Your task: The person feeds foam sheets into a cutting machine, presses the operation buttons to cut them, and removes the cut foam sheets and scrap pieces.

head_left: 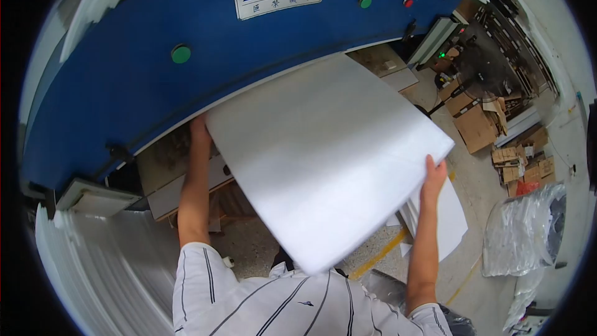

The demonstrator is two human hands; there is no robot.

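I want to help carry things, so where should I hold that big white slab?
Probably grip the white slab near its left and right corners, one hand from each side. It's broad and flat, no handle showing, and the left hand and right hand hold it there.

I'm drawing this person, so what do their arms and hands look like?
The right hand and partly hidden left hand show no gloves; both forearms are bare. The short sleeves are white with thin dark stripes, like the shirt.
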